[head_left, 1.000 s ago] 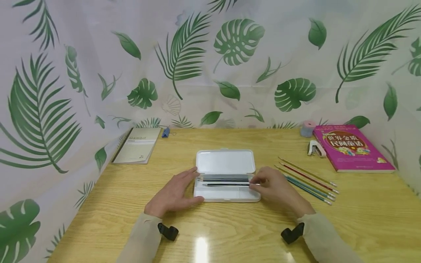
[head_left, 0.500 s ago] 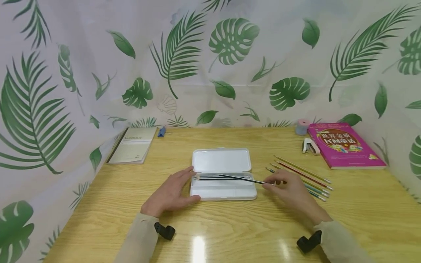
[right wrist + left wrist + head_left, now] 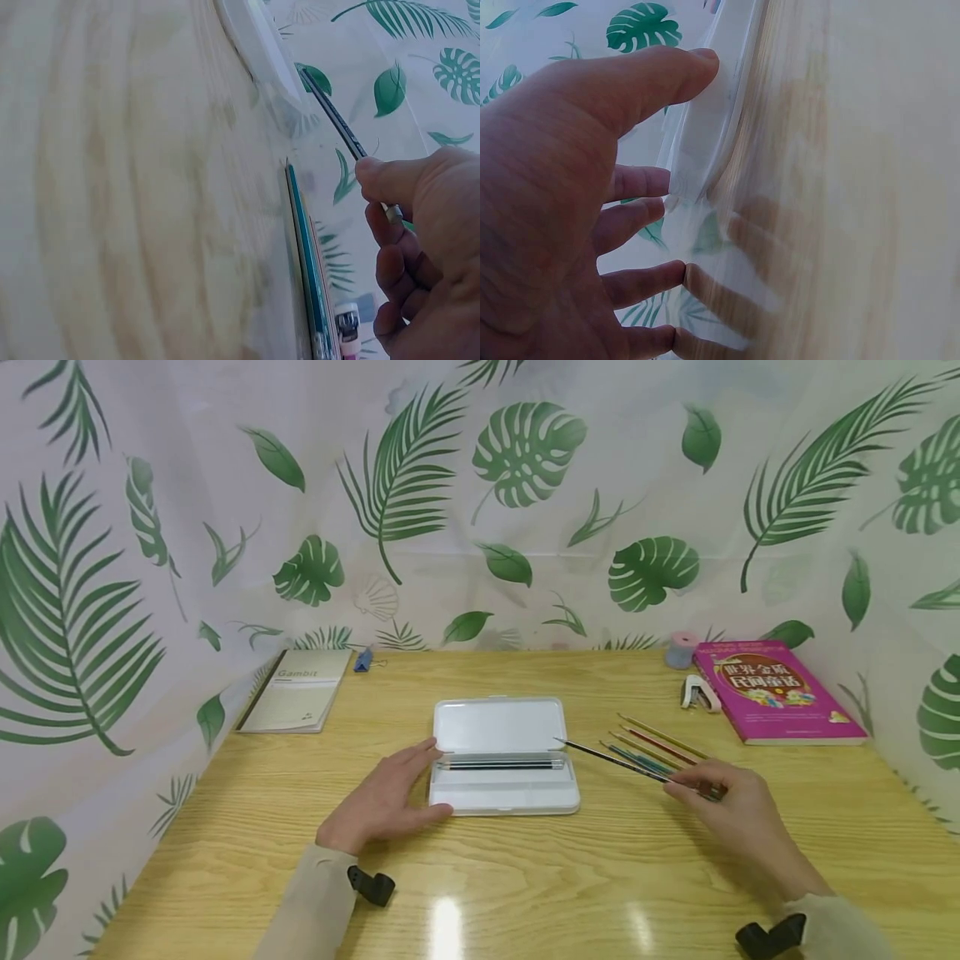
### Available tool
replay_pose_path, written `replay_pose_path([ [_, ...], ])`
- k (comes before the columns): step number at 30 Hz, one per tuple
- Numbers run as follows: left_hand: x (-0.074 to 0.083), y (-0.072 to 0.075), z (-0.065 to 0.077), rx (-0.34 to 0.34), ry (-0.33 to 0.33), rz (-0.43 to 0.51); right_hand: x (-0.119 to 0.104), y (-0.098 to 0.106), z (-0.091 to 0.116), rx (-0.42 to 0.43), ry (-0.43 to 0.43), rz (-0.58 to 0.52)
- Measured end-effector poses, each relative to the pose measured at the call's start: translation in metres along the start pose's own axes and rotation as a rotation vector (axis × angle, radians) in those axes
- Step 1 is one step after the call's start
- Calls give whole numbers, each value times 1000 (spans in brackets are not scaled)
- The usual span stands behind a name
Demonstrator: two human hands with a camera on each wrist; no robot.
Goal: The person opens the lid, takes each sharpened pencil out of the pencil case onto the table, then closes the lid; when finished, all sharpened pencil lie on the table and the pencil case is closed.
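Note:
A white pencil case (image 3: 487,799) lies with its lid (image 3: 498,724) tipped back. Several dark pencils (image 3: 501,766) lie side by side in its rear compartment. My left hand (image 3: 378,802) rests at the case's left end, thumb at the front corner and fingers extended along the side; in the left wrist view the thumb lies on its white edge. My right hand (image 3: 731,797) pinches a black pencil (image 3: 611,760) near its end, between thumb and fingers. The pencil's tip points left and overlaps the lid's right edge in the head view.
Yellow, red and teal pencils (image 3: 637,756) lie slanted right of the case, partly behind my right hand. Farther right are a white stapler (image 3: 699,693), a pink-and-blue round item (image 3: 681,650) and a magenta book (image 3: 780,693). A notebook (image 3: 300,693) and a blue binder clip (image 3: 363,660) lie back left.
The right hand has lifted the black pencil out of the case and carried it right, over the loose pencils. The left hand has stayed at the case's left end.

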State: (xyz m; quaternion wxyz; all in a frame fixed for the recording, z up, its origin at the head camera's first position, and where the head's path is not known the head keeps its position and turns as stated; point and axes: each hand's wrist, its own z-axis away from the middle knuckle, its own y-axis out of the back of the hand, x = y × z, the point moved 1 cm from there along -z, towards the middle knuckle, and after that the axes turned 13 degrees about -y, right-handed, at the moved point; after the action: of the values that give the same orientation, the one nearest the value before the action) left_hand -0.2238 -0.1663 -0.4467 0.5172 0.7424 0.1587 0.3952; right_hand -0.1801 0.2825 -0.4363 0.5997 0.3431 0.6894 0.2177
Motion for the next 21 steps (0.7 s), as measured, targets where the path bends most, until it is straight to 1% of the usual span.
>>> replay_pose_path([
  [8, -1, 0, 0, -4, 4, -7, 18, 13, 7, 51, -80, 66],
  [14, -1, 1, 0, -5, 5, -2, 28, 15, 9, 90, -56, 136],
  [17, 0, 1, 0, -2, 6, 1, 31, 16, 9, 68, -63, 166],
  [21, 0, -1, 0, -4, 12, -6, 32, 18, 9, -9, -64, 213],
])
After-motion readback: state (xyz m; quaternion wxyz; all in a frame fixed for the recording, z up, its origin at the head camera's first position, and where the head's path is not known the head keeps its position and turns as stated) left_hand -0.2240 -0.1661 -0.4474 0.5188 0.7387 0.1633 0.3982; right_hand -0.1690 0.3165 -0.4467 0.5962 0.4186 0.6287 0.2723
